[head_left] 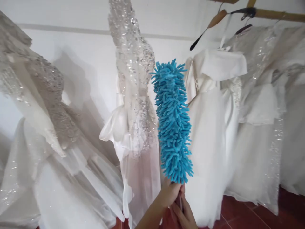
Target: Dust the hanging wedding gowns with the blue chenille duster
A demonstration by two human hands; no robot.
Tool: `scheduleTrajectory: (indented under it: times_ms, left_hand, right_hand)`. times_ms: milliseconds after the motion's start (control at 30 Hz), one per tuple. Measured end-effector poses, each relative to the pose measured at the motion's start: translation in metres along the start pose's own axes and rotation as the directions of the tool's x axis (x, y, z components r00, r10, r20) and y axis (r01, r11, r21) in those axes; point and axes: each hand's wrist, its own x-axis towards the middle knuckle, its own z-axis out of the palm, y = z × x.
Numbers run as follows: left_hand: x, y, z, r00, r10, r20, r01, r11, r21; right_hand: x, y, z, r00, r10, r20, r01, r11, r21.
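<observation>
A bright blue microfiber duster (172,121) with a shaggy, finger-like head stands nearly upright in the middle of the head view. My left hand (170,192) is closed around its handle just under the fluffy head. Lower down, my right hand (184,213) grips the same handle, thumb and fingers wrapped along it. Most of the handle is hidden by my hands. Behind the duster, close to its left side, a sequined white gown (137,95) stands in front of the wall.
On the left, a beaded gown (50,86) spreads its wide skirt. White dresses (207,143) hang on the right below a wooden rail (281,15) with hangers (215,19). The floor (240,213) is red tile, and a white wall (88,47) stands behind.
</observation>
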Motion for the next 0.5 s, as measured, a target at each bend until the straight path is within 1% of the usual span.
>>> scheduleTrajectory:
  times_ms: [67, 100, 167, 233, 300, 367, 433, 500]
  left_hand:
    - [0.025, -0.015, 0.027, 0.997, 0.045, 0.058, -0.05, 0.996, 0.076]
    - [0.038, -0.022, 0.038, 0.995, 0.061, 0.08, -0.07, 0.992, 0.107]
    - [0.059, -0.032, 0.055, 0.997, 0.05, 0.06, -0.054, 0.995, 0.082]
    - [0.077, -0.035, 0.066, 0.999, 0.014, 0.036, -0.016, 0.999, 0.036]
    - [0.092, -0.032, 0.073, 1.0, -0.005, 0.018, 0.005, 1.0, -0.004]
    - [0.105, -0.025, 0.074, 1.0, -0.01, -0.005, 0.01, 0.999, -0.038]
    - [0.117, -0.018, 0.07, 0.999, -0.011, -0.041, 0.008, 0.998, -0.067]
    - [0.129, -0.012, 0.06, 0.997, -0.022, -0.075, 0.016, 0.997, -0.082]
  right_hand:
    - [0.006, -0.01, -0.03, 0.997, -0.023, -0.068, 0.023, 1.0, -0.013]
    - [0.01, -0.015, -0.042, 0.997, -0.029, -0.068, 0.028, 0.999, -0.019]
    - [0.018, -0.025, -0.06, 0.999, -0.033, -0.034, 0.033, 0.999, -0.005]
    - [0.028, -0.034, -0.071, 0.999, -0.014, 0.041, 0.013, 0.999, 0.035]
    - [0.041, -0.042, -0.076, 0.994, 0.02, 0.112, -0.029, 0.996, 0.082]
    - [0.054, -0.05, -0.077, 0.985, 0.055, 0.16, -0.076, 0.989, 0.128]
    - [0.069, -0.058, -0.073, 0.978, 0.084, 0.19, -0.116, 0.979, 0.167]
    - [0.084, -0.064, -0.066, 0.97, 0.103, 0.221, -0.147, 0.97, 0.192]
